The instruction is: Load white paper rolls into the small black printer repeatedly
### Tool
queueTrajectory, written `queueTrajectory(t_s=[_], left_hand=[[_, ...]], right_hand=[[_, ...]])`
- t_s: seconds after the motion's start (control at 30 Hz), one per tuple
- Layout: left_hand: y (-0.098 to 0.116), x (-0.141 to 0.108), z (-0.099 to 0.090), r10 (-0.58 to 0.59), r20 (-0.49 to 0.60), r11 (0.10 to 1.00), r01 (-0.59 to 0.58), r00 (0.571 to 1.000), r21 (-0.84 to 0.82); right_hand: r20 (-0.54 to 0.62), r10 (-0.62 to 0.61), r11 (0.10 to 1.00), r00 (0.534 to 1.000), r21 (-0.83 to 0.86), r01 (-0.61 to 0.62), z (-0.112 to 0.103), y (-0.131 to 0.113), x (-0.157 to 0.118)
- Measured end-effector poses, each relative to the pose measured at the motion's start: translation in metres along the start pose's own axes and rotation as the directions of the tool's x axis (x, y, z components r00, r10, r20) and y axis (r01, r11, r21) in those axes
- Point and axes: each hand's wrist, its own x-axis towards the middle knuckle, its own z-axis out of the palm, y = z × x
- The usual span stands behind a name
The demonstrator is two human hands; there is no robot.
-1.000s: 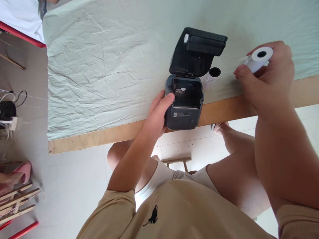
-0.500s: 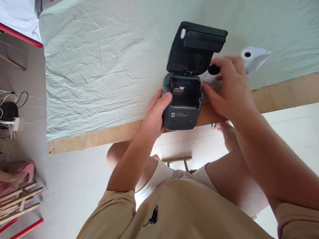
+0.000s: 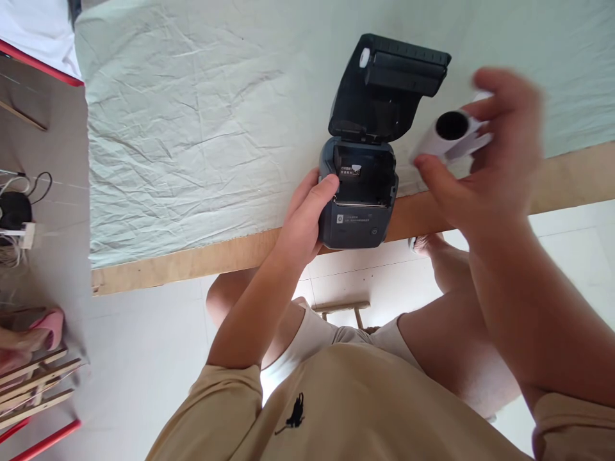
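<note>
A dark grey label printer (image 3: 358, 224) stands near the table's front edge with its lid (image 3: 379, 96) raised and its paper bay showing no roll inside. My left hand (image 3: 305, 221) grips the printer's left side, thumb on the rim of the bay. To the right of the printer is a white paper roll (image 3: 435, 146) with a wide dark hollow core, tilted. My right hand (image 3: 500, 147), partly blurred, has its thumb and forefinger around this roll. Bits of white show behind those fingers, where a second roll is largely hidden.
A pale green, wrinkled cloth (image 3: 192, 128) covers the table, with a bare wooden strip (image 3: 182, 272) along the front edge. At far left are cables (image 3: 16, 243), a wooden folding stool (image 3: 36, 390) and another person's foot in a pink shoe (image 3: 48, 326).
My right hand has moved right, away from the printer, and the wide-cored roll has shifted right with it. The printer, in my left hand's grip, appears slightly further right; its lid stays up.
</note>
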Motion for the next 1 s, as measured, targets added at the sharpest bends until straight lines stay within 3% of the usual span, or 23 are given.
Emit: queueTrajectory(t_s=[0.1, 0.2, 0.3, 0.4, 0.5, 0.57, 0.63, 0.7, 0.8, 0.87, 1.0], left_hand=[[-0.001, 0.000, 0.000, -0.005, -0.011, 0.999, 0.006, 1.000, 0.036], [0.000, 0.000, 0.000, 0.006, -0.032, 0.995, -0.003, 0.999, 0.097], [0.000, 0.000, 0.000, 0.022, -0.052, 0.991, -0.015, 0.998, 0.132], [-0.001, 0.001, 0.000, 0.073, -0.034, 0.992, -0.069, 0.997, 0.104], [-0.003, 0.004, -0.003, 0.179, 0.002, 0.982, -0.179, 0.984, 0.064], [-0.005, 0.006, -0.006, 0.214, 0.029, 0.973, -0.216, 0.976, 0.081], [-0.007, 0.009, -0.010, 0.206, 0.053, 0.968, -0.212, 0.977, 0.136], [-0.009, 0.011, -0.014, 0.205, 0.069, 0.958, -0.215, 0.976, 0.191], [-0.011, 0.012, -0.017, 0.218, 0.089, 0.943, -0.233, 0.972, 0.236], [-0.011, 0.012, -0.017, 0.223, 0.082, 0.940, -0.237, 0.971, 0.244], [-0.009, 0.009, -0.015, 0.207, 0.064, 0.949, -0.216, 0.976, 0.228]], right_hand=[[-0.044, -0.050, 0.997, 0.998, 0.054, 0.052, -0.005, -0.020, 0.000], [0.052, -0.183, 0.983, 0.982, 0.042, 0.181, -0.002, -0.044, 0.001], [0.136, -0.187, 0.982, 0.973, 0.003, 0.188, 0.006, -0.055, 0.003], [0.050, -0.281, 0.959, 0.958, 0.051, 0.278, 0.012, -0.053, 0.003], [-0.069, -0.427, 0.890, 0.902, 0.144, 0.432, 0.016, -0.048, -0.002], [-0.075, -0.472, 0.853, 0.878, 0.214, 0.477, 0.016, -0.045, -0.006], [-0.135, -0.434, 0.852, 0.891, 0.262, 0.454, 0.016, -0.043, -0.008], [-0.203, -0.294, 0.895, 0.934, 0.283, 0.344, 0.017, -0.039, -0.006], [-0.085, -0.100, 0.936, 0.991, 0.330, 0.122, 0.020, -0.029, 0.000], [-0.013, -0.041, 0.917, 0.999, 0.396, 0.042, 0.021, -0.023, 0.003], [-0.052, 0.090, 0.892, 0.995, 0.448, -0.057, 0.020, -0.015, 0.000]])
